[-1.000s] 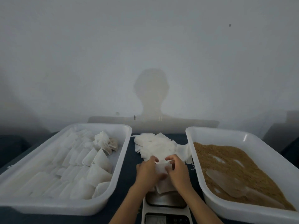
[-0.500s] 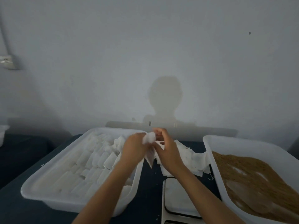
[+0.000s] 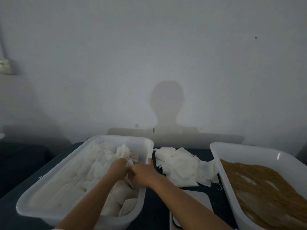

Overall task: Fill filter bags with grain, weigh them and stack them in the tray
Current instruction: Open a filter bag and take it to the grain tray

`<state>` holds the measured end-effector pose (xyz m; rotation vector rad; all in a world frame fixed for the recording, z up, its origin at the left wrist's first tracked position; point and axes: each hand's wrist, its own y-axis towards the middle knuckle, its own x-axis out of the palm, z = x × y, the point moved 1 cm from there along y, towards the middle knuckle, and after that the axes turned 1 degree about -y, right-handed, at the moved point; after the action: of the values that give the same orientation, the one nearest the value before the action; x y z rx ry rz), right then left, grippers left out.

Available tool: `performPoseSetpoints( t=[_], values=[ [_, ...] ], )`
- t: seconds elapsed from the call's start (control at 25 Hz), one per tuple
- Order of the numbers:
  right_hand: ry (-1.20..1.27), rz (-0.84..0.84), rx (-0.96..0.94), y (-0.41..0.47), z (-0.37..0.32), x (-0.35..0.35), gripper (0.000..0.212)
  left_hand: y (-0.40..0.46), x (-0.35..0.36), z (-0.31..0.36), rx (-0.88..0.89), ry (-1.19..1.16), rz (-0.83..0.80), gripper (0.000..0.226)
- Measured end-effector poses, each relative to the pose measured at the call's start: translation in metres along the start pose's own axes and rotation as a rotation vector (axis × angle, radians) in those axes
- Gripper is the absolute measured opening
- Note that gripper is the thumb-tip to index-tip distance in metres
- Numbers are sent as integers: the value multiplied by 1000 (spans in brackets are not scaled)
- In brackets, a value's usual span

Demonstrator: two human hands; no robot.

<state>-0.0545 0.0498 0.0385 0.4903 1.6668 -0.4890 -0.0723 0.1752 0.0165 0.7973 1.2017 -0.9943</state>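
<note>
A white tray [image 3: 41,206] on the left holds several filled white filter bags [image 3: 98,163] laid in rows. Both hands are low inside its right half. My left hand [image 3: 117,169] and my right hand [image 3: 143,174] together grip one filled filter bag [image 3: 129,163], of which only a crumpled white top shows between the fingers. A loose heap of empty filter bags [image 3: 179,165] lies on the dark table between the trays. The right tray [image 3: 219,156] holds brown grain [image 3: 259,183] with a clear scoop [image 3: 254,201] lying on it.
The white scale [image 3: 196,201] sits at the bottom centre, its platform bare and partly covered by my right forearm. A grey wall rises close behind the table. A wall socket [image 3: 5,66] is at the far left.
Both hands carried the filled bag from above the scale leftwards, then lowered it into the left tray among the other bags. The camera view shifted left.
</note>
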Motion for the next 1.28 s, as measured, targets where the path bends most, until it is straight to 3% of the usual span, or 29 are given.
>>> performPoseSetpoints(
  t=[0.12, 0.2, 0.32, 0.4, 0.44, 0.56, 0.64, 0.8, 0.96, 1.28],
  values=[
    [-108, -19, -27, 2, 4, 7, 36, 3, 8, 4, 52, -68, -82, 41],
    [43, 43, -83, -2, 6, 7, 32, 4, 10, 1, 79, -76, -115, 43],
    [494, 446, 9, -10, 28, 0, 25, 4, 8, -6, -29, -205, 42, 38],
    [503, 634, 202, -12, 62, -6, 24, 1, -3, -2, -92, -301, 206, 29],
    [413, 593, 288, -13, 80, -7, 28, 0, -10, 2, -102, -359, 276, 25],
    [96, 189, 500, -21, 127, 8, 55, -6, -24, 26, -28, -461, 390, 16],
    [54, 79, 555, -29, 143, 23, 66, -10, -27, 44, 46, -497, 400, 11],
    [28, 85, 556, -33, 155, 38, 59, -19, -29, 78, 223, -563, 419, 7],
    [56, 162, 479, -33, 165, 34, 12, -29, -21, 104, 349, -587, 384, 9],
    [-58, 161, 402, -37, 179, 25, 31, -23, 3, 113, 304, -468, 140, 6]
  ],
)
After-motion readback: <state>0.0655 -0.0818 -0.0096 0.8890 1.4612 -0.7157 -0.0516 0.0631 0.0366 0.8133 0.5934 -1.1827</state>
